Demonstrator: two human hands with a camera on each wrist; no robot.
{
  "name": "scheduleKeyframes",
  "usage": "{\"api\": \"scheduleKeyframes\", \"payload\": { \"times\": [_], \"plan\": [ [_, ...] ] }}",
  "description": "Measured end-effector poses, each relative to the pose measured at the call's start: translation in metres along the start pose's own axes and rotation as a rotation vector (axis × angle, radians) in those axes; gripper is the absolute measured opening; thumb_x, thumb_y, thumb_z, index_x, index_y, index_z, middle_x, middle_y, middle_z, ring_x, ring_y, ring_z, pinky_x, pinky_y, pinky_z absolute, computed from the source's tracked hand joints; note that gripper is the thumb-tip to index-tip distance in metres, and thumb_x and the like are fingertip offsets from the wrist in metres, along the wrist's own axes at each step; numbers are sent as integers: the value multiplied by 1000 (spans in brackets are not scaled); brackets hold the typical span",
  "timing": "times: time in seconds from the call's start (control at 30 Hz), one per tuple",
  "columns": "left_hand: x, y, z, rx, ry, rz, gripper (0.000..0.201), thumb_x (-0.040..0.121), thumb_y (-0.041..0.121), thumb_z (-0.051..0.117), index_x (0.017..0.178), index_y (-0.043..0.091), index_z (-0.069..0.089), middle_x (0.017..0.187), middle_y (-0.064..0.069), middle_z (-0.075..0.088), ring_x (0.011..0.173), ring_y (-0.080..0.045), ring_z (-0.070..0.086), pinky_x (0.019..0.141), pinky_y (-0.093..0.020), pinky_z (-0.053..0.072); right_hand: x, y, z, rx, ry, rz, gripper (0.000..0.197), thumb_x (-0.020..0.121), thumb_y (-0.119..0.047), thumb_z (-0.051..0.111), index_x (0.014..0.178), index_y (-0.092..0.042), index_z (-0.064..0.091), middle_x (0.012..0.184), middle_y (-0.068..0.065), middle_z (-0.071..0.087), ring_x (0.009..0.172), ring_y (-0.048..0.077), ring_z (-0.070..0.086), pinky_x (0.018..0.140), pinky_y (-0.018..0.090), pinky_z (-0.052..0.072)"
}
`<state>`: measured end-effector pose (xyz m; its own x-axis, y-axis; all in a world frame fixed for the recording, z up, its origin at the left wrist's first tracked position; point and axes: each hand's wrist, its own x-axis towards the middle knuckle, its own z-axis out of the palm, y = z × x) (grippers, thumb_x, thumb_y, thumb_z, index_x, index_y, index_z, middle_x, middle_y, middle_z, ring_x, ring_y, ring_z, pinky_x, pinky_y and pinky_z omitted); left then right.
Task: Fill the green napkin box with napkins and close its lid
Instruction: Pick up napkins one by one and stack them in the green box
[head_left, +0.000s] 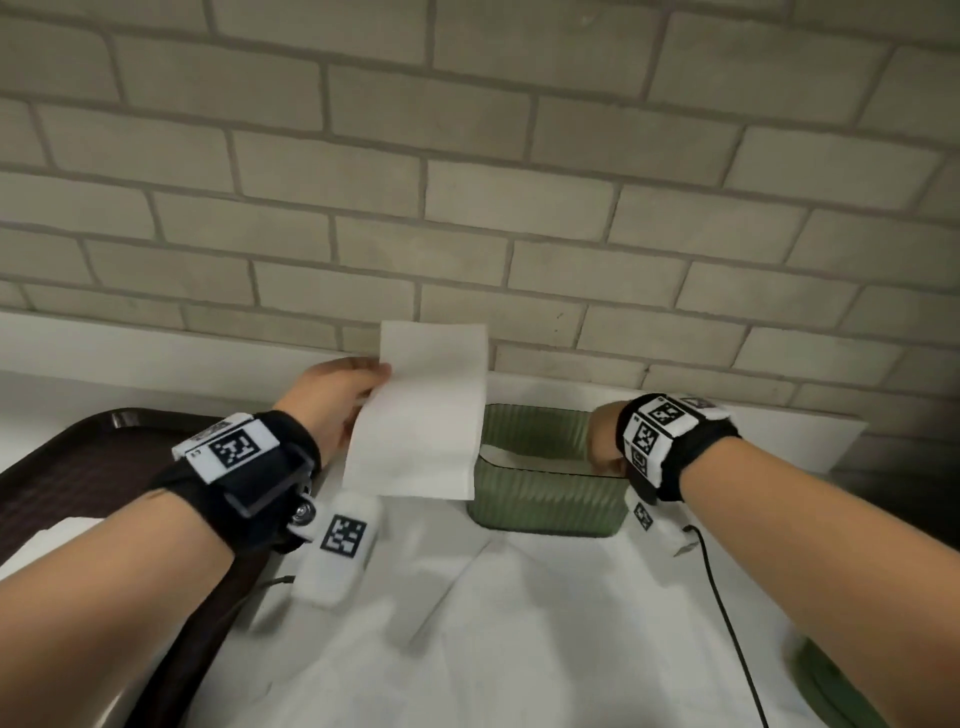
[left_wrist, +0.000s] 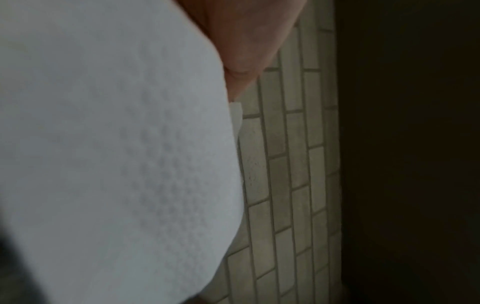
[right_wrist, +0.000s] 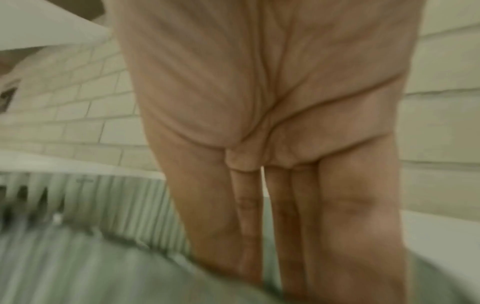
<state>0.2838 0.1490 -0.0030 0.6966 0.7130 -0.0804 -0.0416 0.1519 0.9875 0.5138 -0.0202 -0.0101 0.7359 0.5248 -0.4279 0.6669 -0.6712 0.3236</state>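
Note:
The green ribbed napkin box (head_left: 545, 499) stands open on the white counter near the brick wall, with something white lying inside it. My left hand (head_left: 358, 387) holds a white napkin (head_left: 421, 415) upright by its left edge, just left of the box and a little above it. In the left wrist view the napkin (left_wrist: 116, 154) fills the picture beside my fingers (left_wrist: 246, 41). My right hand (head_left: 605, 441) is at the box's right end. Its fingers (right_wrist: 350, 205) point straight down, pressed together, beside the box's ribbed wall (right_wrist: 116, 195), and hold nothing.
A dark brown tray (head_left: 78, 467) lies at the left with something white on it. A green piece (head_left: 831, 691), perhaps the lid, shows at the lower right edge. A black cable (head_left: 727, 623) runs across the white counter. The brick wall (head_left: 467, 182) stands close behind the box.

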Motion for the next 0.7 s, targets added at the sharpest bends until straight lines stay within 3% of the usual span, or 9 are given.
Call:
{"api": "scheduleKeyframes", "payload": {
  "times": [0.07, 0.17, 0.27, 0.33, 0.4, 0.5, 0.57, 0.63, 0.7],
  "plan": [
    [7, -1, 15, -22, -15, -83, 10, 88, 15, 59, 93, 11, 67, 96, -16, 64, 84, -29, 58, 84, -40, 47, -9, 7, 13, 20, -50, 8, 35, 93, -21, 52, 123, -3, 59, 123, 13, 60, 113, 28, 58, 91, 33, 45],
    [17, -2, 44, -27, -18, -185, 12, 92, 14, 53, 89, 7, 62, 96, -18, 55, 85, -29, 51, 81, -42, 47, 3, 5, 32, 152, -46, 18, 43, 101, -25, 36, 140, -5, 41, 143, 11, 43, 129, 24, 43, 110, 31, 30],
    [21, -1, 77, -44, -27, -217, 18, 97, 5, 41, 84, 5, 54, 61, -9, 59, 52, -22, 56, 45, -23, 51, -4, 2, 38, 285, -44, -8, 48, 102, -27, 37, 147, -11, 29, 155, 7, 25, 140, 20, 30, 111, 27, 25],
    [19, -1, 93, -73, -35, -221, 25, 98, 1, 37, 78, 4, 51, 38, -2, 57, 31, -13, 54, 29, -18, 43, -15, -1, 34, 486, -39, 15, 46, 102, -21, 34, 144, -3, 32, 151, 12, 33, 138, 25, 33, 107, 29, 30],
    [22, -4, 101, -109, -12, -263, 26, 98, -1, 35, 77, 1, 49, 49, -10, 62, 40, -19, 60, 28, -22, 44, -18, 4, 31, 782, 40, -19, 39, 100, -17, 38, 132, 2, 47, 136, 18, 50, 126, 32, 48, 88, 28, 40],
    [22, -8, 110, -76, 26, -318, 18, 98, -1, 36, 100, -6, 53, 104, -23, 63, 88, -33, 65, 33, -32, 48, -30, 12, 29, 1440, 47, -41, 34, 98, -17, 32, 103, 5, 58, 98, 27, 64, 87, 38, 64, 70, 32, 47],
    [23, -11, 118, -112, 47, -308, 30, 99, 0, 34, 126, -4, 48, 126, -22, 56, 113, -34, 59, 42, -26, 54, -37, 19, 28, 1853, -24, -97, 46, 99, -36, 30, 107, 3, 53, 91, 27, 64, 80, 35, 65, 70, 35, 52],
    [19, -14, 125, -218, 57, -294, 32, 100, 0, 31, 129, -5, 46, 131, -20, 53, 121, -32, 54, 58, -25, 56, -47, 21, 30, 1941, -112, -206, 65, 93, -58, 37, 117, 1, 51, 99, 25, 65, 86, 34, 67, 75, 38, 56],
    [10, -13, 127, -285, 12, -322, 23, 100, 0, 32, 99, -3, 54, 109, -17, 60, 115, -30, 56, 79, -33, 51, -55, 17, 31, 1952, -53, -275, 51, 92, -42, 54, 120, 0, 54, 104, 19, 64, 83, 27, 66, 75, 35, 58]
  ]
}}
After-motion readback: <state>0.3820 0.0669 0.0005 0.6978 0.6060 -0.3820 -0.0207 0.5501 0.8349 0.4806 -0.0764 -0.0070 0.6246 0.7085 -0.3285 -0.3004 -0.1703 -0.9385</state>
